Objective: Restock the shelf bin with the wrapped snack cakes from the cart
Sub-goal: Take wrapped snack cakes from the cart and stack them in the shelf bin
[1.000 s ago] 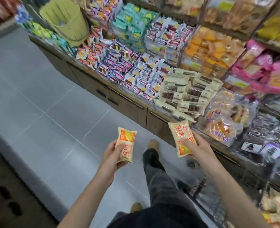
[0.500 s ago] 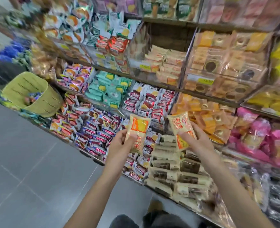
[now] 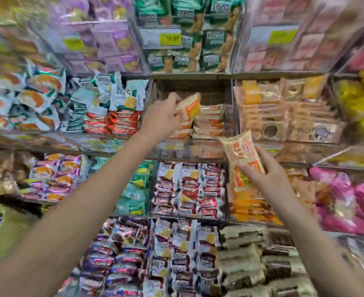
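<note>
We face the shelf (image 3: 189,76), its tiers walled into clear-fronted bins of crinkly wrapped goods. The target bin (image 3: 215,146) sits just beyond our left hand, up and to the left of our right; it is part full, with flat orange-and-cream packs stacked low against its right side and dark open space above them.

Our left hand (image 3: 162,116) is reached into that bin, fingers curled round one snack cake (image 3: 188,107) held tilted over the stack. Our right hand (image 3: 262,174) waits lower, outside the bin and in front of its clear wall, gripping a second snack cake (image 3: 242,154) by its bottom end so the pack stands upright. The cart is out of view.

To do this step well, we judge we should level the left pack, set it flat on top of the left side of the stack with its printed face forward, and let go only once it rests; dropping it tilted risks it sliding down. Then the right pack can follow.

The wrappers look thin, glossy and slippery, the cakes inside soft and pillow-shaped, so a light grip should avoid crushing them.
</note>
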